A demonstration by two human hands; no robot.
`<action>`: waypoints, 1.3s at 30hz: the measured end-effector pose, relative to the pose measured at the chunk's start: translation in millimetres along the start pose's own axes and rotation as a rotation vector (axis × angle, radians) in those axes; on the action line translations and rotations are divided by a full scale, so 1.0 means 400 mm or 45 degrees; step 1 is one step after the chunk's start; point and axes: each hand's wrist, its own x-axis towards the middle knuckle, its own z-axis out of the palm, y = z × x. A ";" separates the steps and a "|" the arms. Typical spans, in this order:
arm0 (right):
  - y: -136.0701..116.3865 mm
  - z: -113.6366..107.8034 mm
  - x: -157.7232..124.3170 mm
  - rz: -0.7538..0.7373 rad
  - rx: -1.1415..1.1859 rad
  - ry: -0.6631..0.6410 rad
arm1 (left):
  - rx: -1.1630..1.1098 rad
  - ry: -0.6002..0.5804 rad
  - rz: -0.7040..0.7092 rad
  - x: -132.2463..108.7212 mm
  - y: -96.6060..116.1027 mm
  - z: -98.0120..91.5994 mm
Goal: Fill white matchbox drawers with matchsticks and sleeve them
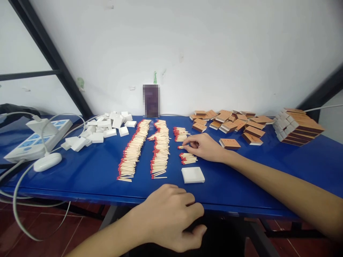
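Observation:
My right hand (205, 147) pinches a match (181, 147) between thumb and fingertips, its red head pointing left. It is between two small groups of matches, a far group (181, 134) and a near group (188, 158). A white matchbox tray (193, 175) lies just in front of the near group. My left hand (175, 217) hovers by the table's front edge, back upward. Its fingers are loosely curled, the thumb is apart, and nothing shows in it. Two long rows of matches, a left row (134, 150) and a middle row (160, 150), lie heads to the left.
White matchbox trays (107, 126) are heaped at back left. Orange matchbox sleeves (230, 119) lie scattered at back right, beside a stack of matchboxes (297, 126). A power strip (37, 142) with cables sits on the left of the blue table (93, 175). A wall (203, 53) closes the back.

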 end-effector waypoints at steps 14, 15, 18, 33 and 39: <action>-0.017 -0.040 -0.017 0.015 0.078 -0.147 | -0.005 -0.004 -0.004 -0.004 0.000 0.002; -0.018 -0.041 -0.018 0.012 0.072 -0.148 | -0.004 -0.002 -0.007 -0.004 0.000 0.003; -0.023 -0.049 -0.020 0.036 0.038 -0.120 | 0.003 0.005 -0.006 -0.003 0.000 0.003; -0.011 -0.098 -0.045 -0.076 0.012 -0.480 | 0.008 0.006 0.006 0.000 0.000 0.000; -0.018 -0.084 -0.045 -0.096 -0.080 -0.424 | 0.005 0.020 0.006 -0.002 -0.001 0.001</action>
